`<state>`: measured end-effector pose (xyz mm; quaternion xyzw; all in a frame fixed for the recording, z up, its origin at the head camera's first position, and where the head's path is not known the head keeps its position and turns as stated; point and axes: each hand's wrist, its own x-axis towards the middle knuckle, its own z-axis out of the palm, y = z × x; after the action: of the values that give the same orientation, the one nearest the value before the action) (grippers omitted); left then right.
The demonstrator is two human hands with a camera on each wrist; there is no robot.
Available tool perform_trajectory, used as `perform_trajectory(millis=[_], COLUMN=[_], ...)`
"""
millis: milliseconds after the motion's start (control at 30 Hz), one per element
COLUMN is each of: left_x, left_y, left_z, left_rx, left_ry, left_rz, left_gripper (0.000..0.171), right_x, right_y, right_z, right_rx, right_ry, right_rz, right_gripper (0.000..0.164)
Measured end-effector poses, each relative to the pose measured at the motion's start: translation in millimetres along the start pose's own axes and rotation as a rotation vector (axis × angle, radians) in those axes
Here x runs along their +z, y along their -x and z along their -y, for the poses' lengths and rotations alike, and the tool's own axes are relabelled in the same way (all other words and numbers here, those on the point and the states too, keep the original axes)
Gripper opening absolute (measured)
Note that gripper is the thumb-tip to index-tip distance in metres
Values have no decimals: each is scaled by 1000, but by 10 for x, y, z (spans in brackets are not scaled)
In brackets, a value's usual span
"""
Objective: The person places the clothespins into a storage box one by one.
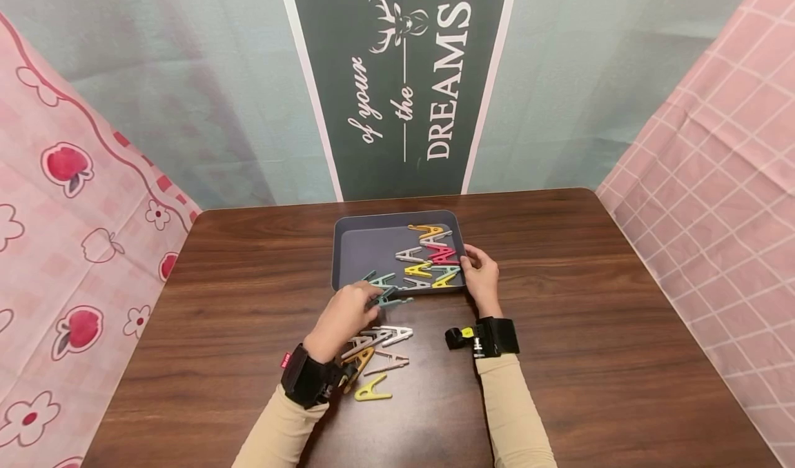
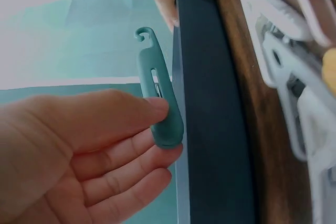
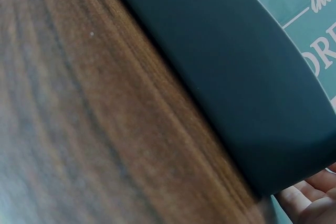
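Observation:
My left hand (image 1: 349, 315) pinches a teal clothespin (image 2: 150, 59) between thumb and fingers, right at the near rim of a dark grey tray (image 1: 369, 248). The clothespin has a small hook at one end. At the tray's right side, my right hand (image 1: 482, 279) grips the wall near the front corner; part of its fingers is out of frame in the right wrist view. Inside the tray, several clothespins in yellow, grey, red and orange lie toward the right, such as the red clothespin (image 1: 442, 254). A light green clothespin (image 1: 382, 280) rests near the front wall.
On the wooden table (image 1: 559, 385) before the tray lie more clothespins: a white clothespin (image 1: 397, 334), a pinkish clothespin (image 1: 391, 362), an orange-yellow clothespin (image 1: 359, 366) and a yellow clothespin (image 1: 373, 389). Fabric curtains (image 1: 546, 74) stand behind and at both sides.

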<state>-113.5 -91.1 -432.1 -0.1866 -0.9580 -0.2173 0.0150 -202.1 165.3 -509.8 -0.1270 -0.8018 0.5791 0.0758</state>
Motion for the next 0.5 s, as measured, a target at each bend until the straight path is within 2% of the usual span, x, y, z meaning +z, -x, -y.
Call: perform_trajectory(millis=[333,500], left_x=[-106,-129], left_y=[-66,-111], left_z=[118,158], left_rx=[-45,-82], left_ry=[39,49], left_rz=[-58,-56], left_gripper=[26,27], right_x=[-13,-9], right_y=[7,8], right_z=[21,19], right_rx=[30,38], right_ry=[-1,4], right_rz=[14,13], right_gripper=[31,31])
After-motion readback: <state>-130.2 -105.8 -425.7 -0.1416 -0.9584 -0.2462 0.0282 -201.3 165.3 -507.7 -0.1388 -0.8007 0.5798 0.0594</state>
